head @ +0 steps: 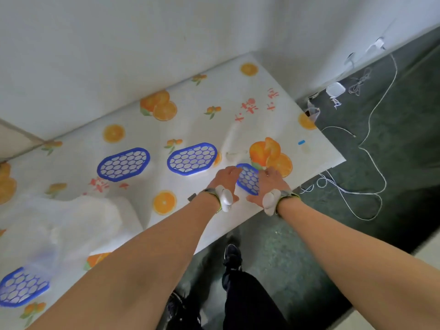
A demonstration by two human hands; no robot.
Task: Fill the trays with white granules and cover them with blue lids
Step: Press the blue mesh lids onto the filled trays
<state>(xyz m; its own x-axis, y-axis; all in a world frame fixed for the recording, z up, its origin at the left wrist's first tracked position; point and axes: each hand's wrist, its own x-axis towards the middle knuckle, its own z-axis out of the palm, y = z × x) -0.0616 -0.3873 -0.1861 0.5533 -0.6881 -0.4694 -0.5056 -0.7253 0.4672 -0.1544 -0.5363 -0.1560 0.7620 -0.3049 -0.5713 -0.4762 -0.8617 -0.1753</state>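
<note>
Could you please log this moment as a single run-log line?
left hand + right hand: pressing blue lid | two lidded trays behind | table

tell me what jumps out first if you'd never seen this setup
Both hands, left hand and right hand, press on either side of a blue honeycomb lid near the table's front right edge. Two more blue lids sit in a row to the left of it on the orange-print tablecloth, and another lid lies at the near left corner by a white bag.
</note>
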